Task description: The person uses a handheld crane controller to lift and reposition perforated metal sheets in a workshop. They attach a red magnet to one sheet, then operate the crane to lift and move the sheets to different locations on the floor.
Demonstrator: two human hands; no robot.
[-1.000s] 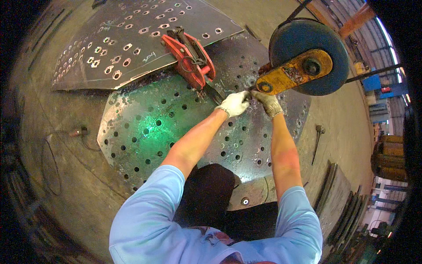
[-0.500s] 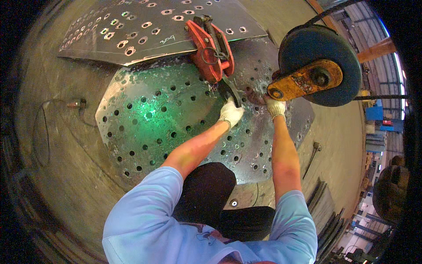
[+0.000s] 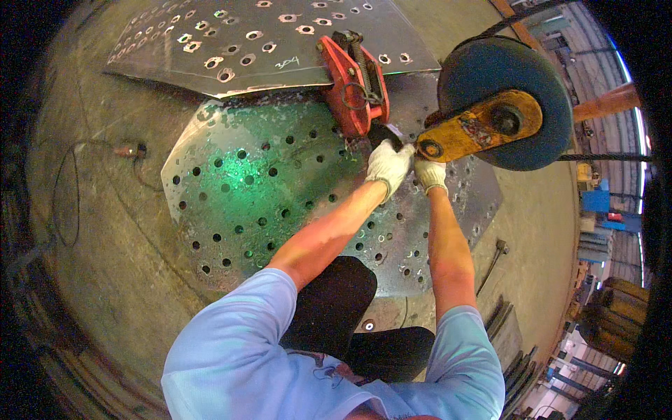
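A red plate-lifting clamp [image 3: 355, 98] with a coil spring sits over the near edge of a dark perforated steel plate [image 3: 269, 70]. My left hand [image 3: 389, 168], in a white knit glove, is closed around the dark shackle [image 3: 381, 135] at the clamp's near end. Just right of it, my right hand [image 3: 430, 173], also gloved, is closed beneath the orange side plate of a hanging pulley block [image 3: 483, 129]. The block hides those fingers and whatever they grip. Both hands are close together above a lower perforated plate [image 3: 308, 241].
Wire rope [image 3: 605, 157] runs off the pulley to the right. A hammer [image 3: 494, 262] lies on the floor at the right, with dark steel strips [image 3: 514, 374] nearer me. A thin cable [image 3: 57, 189] loops across the floor at the left.
My left hand has moved right with the shackle, close to my right hand and the pulley block. The plates and clamp appear farther right in view; the pulley appears slightly farther left.
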